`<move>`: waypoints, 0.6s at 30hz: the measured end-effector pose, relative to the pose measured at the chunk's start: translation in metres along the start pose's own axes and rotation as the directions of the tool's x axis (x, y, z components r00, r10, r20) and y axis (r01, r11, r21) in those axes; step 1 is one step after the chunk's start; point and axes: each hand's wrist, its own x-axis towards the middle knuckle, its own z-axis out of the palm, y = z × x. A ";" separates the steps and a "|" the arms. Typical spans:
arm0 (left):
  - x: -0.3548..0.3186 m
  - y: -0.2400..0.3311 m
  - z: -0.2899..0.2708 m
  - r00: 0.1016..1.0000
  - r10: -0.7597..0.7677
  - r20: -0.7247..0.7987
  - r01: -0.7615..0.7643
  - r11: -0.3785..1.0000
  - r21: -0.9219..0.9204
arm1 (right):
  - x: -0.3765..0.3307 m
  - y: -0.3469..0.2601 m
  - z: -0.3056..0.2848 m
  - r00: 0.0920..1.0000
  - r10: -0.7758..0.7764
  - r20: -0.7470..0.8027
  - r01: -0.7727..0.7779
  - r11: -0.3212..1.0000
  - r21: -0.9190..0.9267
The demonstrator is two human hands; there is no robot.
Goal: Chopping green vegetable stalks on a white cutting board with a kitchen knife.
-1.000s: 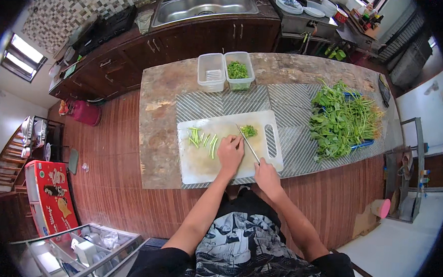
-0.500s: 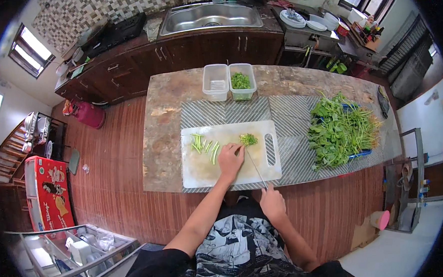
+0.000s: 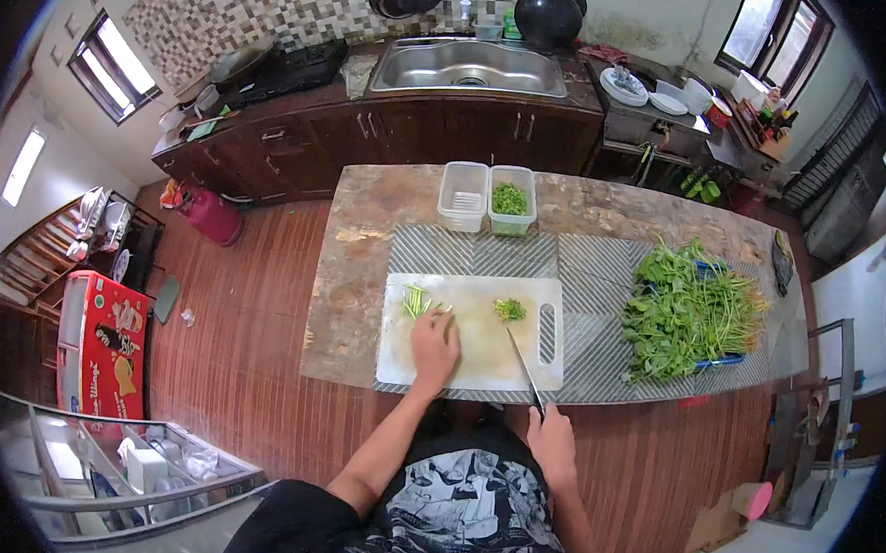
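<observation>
On the white cutting board (image 3: pixel 468 368), my left hand (image 3: pixel 435 348) rests over the right end of a few cut green stems (image 3: pixel 416 300). Its fingers reach forward, slightly apart, and partly cover some stems. My right hand (image 3: pixel 551 444) grips the handle of a knife (image 3: pixel 524 366) at the board's near edge. The blade points away and to the left, its tip close to a small heap of chopped greens (image 3: pixel 508 309). Right of the board, a large pile of leafy greens with roots (image 3: pixel 686 314) lies on a blue tray (image 3: pixel 719 361).
Two clear plastic containers stand behind the board; the left container (image 3: pixel 462 217) shows its bare bottom, the right container (image 3: pixel 511 225) holds chopped greens (image 3: pixel 509 198). A striped mat (image 3: pixel 593 284) covers part of the worn wooden table (image 3: pixel 348 272). Beyond is a counter with a steel sink (image 3: pixel 474 70).
My left hand has moved left from beside the chopped heap to the stems. My right hand still holds the knife. The whole view has shifted.
</observation>
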 end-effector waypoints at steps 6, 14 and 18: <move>-0.018 -0.025 -0.015 0.980 -0.137 0.143 0.131 0.990 0.047 | 0.008 0.001 -0.002 1.000 -0.027 0.007 0.027 0.999 0.037; -0.021 -0.027 -0.012 0.971 -0.210 0.116 0.216 0.976 -0.037 | 0.017 0.008 0.005 0.991 -0.131 0.035 0.130 0.991 0.031; -0.023 -0.028 -0.016 0.946 -0.284 0.159 0.294 0.955 -0.044 | 0.023 0.010 0.010 0.980 -0.192 0.058 0.192 0.981 0.012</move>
